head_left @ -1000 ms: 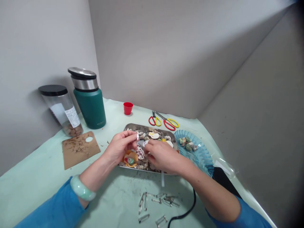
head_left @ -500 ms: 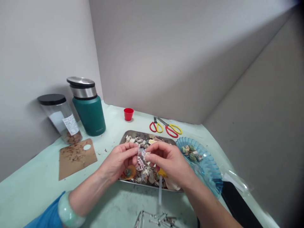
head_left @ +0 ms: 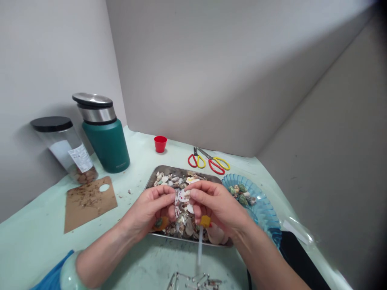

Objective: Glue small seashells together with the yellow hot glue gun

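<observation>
My left hand [head_left: 157, 205] is closed over a metal tray [head_left: 148, 185] of seashells. Thumb and forefinger pinch a narrow pale piece [head_left: 177, 197], too small to make out. Close beside it, my right hand [head_left: 213, 203] pinches a small whitish shell [head_left: 187, 193] between thumb and forefinger. Below the right fingers shows a yellow part [head_left: 205, 221] with a translucent stick [head_left: 200, 247] pointing towards me; I cannot tell whether those fingers hold it. A white shell with purple spots [head_left: 182, 196] appears between the hands. An orange shell [head_left: 161, 223] lies under the left hand.
A blue fluted plate [head_left: 266, 209] with greenish shells stands right of the tray. Two scissors [head_left: 196, 158] and a red cup [head_left: 160, 144] lie behind. Left are a green flask [head_left: 107, 145], a jar [head_left: 71, 149] and brown cardboard [head_left: 90, 205]. Small metal pieces [head_left: 195, 280] sit in front.
The view has shifted slightly, so most things sit further left. Both hands stay pinched over the tray; the right hand has turned a little, and more of the yellow part shows.
</observation>
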The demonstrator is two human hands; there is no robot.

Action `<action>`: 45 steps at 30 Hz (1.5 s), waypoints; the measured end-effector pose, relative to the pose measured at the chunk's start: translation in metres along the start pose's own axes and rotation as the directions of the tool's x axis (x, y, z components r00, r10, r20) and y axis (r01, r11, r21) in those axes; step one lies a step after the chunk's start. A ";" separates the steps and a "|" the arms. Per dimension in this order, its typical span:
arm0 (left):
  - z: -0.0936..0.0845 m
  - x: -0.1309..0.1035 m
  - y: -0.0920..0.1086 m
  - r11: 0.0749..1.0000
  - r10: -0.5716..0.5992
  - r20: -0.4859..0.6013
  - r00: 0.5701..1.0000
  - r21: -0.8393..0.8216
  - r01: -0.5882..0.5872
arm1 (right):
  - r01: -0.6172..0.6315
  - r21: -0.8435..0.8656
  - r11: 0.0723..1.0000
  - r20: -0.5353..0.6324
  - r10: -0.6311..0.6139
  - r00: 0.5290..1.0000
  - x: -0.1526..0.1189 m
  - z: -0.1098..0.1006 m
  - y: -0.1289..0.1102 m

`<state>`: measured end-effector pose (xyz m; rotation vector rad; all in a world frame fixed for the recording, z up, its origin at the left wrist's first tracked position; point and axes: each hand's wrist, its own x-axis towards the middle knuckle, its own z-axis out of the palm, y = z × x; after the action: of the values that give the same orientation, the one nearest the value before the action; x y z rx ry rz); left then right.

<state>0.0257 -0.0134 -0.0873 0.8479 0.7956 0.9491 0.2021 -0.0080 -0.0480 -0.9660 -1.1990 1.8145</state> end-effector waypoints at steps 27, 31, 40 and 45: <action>0.000 -0.002 0.000 1.000 -0.018 0.014 1.000 -0.013 0.018 | 0.060 -0.314 0.948 -0.089 -0.092 0.992 0.000 0.007 0.004; 0.000 -0.001 -0.001 1.000 -0.010 0.023 1.000 -0.009 0.010 | 0.068 -0.284 0.956 -0.042 -0.083 0.996 0.003 0.005 0.009; 0.001 -0.001 -0.001 0.999 0.001 -0.003 1.000 0.052 -0.001 | 0.003 -0.233 0.972 -0.049 -0.015 0.999 0.005 0.008 0.017; 0.002 -0.002 0.001 0.993 0.005 -0.025 1.000 0.119 -0.002 | 0.012 -0.283 0.959 -0.054 -0.028 0.998 0.006 0.009 0.020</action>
<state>0.0266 -0.0154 -0.0854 0.9424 0.8792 0.9244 0.1879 -0.0120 -0.0655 -1.1522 -1.4528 1.6154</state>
